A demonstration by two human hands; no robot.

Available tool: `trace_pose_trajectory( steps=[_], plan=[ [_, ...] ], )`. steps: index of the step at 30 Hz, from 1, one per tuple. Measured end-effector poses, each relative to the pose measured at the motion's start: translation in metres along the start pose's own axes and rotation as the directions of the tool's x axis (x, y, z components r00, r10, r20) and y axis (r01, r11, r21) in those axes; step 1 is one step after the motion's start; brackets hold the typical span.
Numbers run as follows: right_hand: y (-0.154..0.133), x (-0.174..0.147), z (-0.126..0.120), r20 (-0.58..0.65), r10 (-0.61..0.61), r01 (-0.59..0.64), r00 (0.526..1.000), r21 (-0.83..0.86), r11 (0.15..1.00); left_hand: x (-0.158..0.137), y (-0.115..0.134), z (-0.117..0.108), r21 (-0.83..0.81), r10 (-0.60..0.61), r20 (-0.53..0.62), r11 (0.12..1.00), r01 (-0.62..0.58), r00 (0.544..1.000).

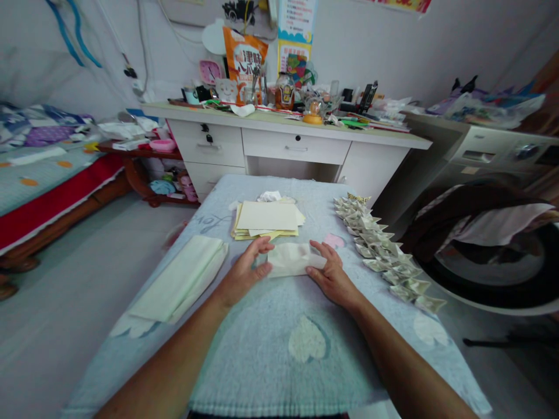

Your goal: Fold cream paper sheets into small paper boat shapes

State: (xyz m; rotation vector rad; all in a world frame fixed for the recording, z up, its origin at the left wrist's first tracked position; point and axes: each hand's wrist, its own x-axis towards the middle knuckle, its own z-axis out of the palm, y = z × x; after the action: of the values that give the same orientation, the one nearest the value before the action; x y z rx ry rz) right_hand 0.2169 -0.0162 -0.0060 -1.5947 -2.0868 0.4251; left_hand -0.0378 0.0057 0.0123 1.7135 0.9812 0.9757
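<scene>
A folded strip of white paper is between my two hands, above the blue patterned cloth. My left hand has its thumb and fingertips at the paper's left end, curved around it with a gap between them. At the right end, my right hand grips the paper, thumb near the lower edge and fingers at the upper edge. Just beyond the hands sits a stack of cream paper sheets. To the left is a pile of folded pale-green sheets.
Several folded paper pieces with pointed ends stand in rows along the table's right side. Crumpled white paper lies behind the stack. A cluttered white desk is ahead, a washing machine right, a bed left.
</scene>
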Motion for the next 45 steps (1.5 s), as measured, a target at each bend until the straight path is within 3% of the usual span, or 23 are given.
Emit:
trace_pose_trajectory(
  steps=[3,6,11,15,21,27,29,31,34,36,42,45],
  plan=[
    [-0.002,0.001,-0.001,0.013,-0.045,0.044,0.999,0.038,0.998,-0.002,-0.003,0.008,0.033,-0.077,0.085,0.997,0.075,0.993],
    [-0.005,0.002,-0.002,0.035,-0.057,0.055,0.998,0.060,0.997,-0.002,-0.008,0.018,0.044,-0.138,0.060,0.990,0.136,0.989],
    [-0.009,0.003,-0.001,0.016,0.084,-0.084,0.996,0.012,0.996,-0.001,-0.010,0.025,-0.017,-0.182,0.037,0.983,0.183,0.983],
    [-0.011,0.003,0.004,-0.034,0.152,-0.149,0.988,0.075,0.986,-0.003,-0.005,0.024,0.213,-0.176,-0.025,0.961,0.178,0.984],
    [-0.008,0.003,0.013,-0.125,0.195,-0.197,0.973,0.001,0.980,-0.003,-0.005,0.024,0.554,-0.162,-0.048,0.817,0.161,0.986],
    [-0.014,0.003,0.011,-0.150,0.188,-0.206,0.971,-0.121,0.971,-0.004,-0.009,0.023,0.735,0.050,-0.122,0.675,0.057,0.991],
    [-0.016,0.004,0.010,-0.144,0.183,-0.204,0.972,-0.150,0.967,-0.005,-0.008,0.023,0.745,0.110,-0.070,0.667,-0.021,0.991],
    [-0.016,0.005,0.011,-0.140,0.175,-0.199,0.974,-0.175,0.964,-0.006,-0.005,0.026,0.700,0.161,0.064,0.697,-0.159,0.985],
    [-0.015,0.005,0.013,-0.135,0.170,-0.196,0.976,-0.205,0.959,-0.008,-0.001,0.032,0.586,0.213,0.285,0.733,-0.346,0.934],
    [-0.015,0.005,0.013,-0.129,0.174,-0.199,0.976,-0.221,0.955,-0.009,-0.001,0.037,0.566,0.219,0.350,0.725,-0.392,0.911],
    [-0.019,0.003,0.009,-0.168,0.068,-0.118,0.983,-0.307,0.944,-0.009,-0.007,0.039,0.574,0.197,0.373,0.718,-0.392,0.907],
    [-0.024,0.002,0.008,-0.066,-0.035,0.014,0.997,-0.299,0.954,-0.007,-0.008,0.038,0.546,0.199,0.346,0.752,-0.369,0.917]
  ],
)
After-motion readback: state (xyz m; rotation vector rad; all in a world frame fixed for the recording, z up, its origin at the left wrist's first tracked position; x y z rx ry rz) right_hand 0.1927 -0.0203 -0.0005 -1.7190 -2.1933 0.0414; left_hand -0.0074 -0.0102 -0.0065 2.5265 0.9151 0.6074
